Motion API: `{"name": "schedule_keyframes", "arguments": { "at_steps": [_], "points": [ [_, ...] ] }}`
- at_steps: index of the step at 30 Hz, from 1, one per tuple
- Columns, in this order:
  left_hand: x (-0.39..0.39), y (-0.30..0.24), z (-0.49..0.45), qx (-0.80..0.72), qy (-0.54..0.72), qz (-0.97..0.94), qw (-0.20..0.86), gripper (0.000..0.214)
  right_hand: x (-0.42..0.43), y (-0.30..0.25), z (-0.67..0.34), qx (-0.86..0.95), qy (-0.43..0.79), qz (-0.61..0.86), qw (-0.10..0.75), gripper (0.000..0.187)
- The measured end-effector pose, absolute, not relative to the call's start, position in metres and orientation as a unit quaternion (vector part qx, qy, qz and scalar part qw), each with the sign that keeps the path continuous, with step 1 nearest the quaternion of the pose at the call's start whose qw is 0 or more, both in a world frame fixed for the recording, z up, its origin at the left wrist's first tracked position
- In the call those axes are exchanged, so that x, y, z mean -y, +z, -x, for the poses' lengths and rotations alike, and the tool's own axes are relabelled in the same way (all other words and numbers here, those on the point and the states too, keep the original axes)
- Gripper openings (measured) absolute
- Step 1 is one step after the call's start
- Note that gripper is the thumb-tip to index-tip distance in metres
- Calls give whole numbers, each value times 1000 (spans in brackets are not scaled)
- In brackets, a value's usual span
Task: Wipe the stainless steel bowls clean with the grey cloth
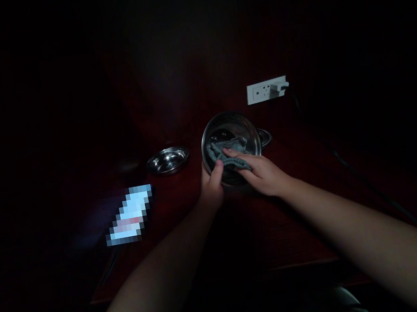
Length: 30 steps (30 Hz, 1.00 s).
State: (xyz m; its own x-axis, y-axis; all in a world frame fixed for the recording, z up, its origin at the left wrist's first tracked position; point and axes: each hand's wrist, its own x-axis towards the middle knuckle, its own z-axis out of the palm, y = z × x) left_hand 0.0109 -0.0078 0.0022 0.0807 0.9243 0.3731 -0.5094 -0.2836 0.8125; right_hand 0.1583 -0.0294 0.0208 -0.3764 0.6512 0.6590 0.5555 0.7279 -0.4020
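Note:
A shiny steel bowl [246, 127] is tilted toward me at the middle of a dark red wooden table [286, 228]. My left hand [211, 189] grips its near left rim, thumb up along the edge. My right hand [261, 171] presses a grey cloth [219, 151] into the inside of the bowl, fingers laid over the cloth. The cloth bunches against the bowl's inner wall.
A shallow steel dish [168, 160] sits left of the bowl. A lit phone [132, 214] lies further left near the front. A white wall socket [266, 90] with a plugged charger is behind, its dark cable [337, 155] running along the right. Another metal piece [265, 136] peeks from behind the bowl.

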Motion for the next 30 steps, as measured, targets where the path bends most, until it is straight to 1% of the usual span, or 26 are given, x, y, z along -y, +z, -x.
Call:
{"name": "schedule_keyframes", "arguments": {
  "at_steps": [4,10,15,20,24,30],
  "points": [
    [5,0,-10,-227,658,-486,529,49,33,23,-157,839,68,345,416,42],
    [3,-1,-10,-260,676,-476,499,44,37,27,-156,840,83,359,399,31],
    [4,2,-10,-258,681,-489,480,40,37,28,-156,846,56,375,375,25],
    [4,3,-8,-250,688,-491,473,38,33,22,-157,820,12,426,383,34],
    [4,4,-9,-253,678,-481,495,39,31,20,-157,807,-7,435,398,35],
    [7,5,-11,-230,657,-472,541,50,31,23,-159,786,-5,427,447,42]
  ]
}}
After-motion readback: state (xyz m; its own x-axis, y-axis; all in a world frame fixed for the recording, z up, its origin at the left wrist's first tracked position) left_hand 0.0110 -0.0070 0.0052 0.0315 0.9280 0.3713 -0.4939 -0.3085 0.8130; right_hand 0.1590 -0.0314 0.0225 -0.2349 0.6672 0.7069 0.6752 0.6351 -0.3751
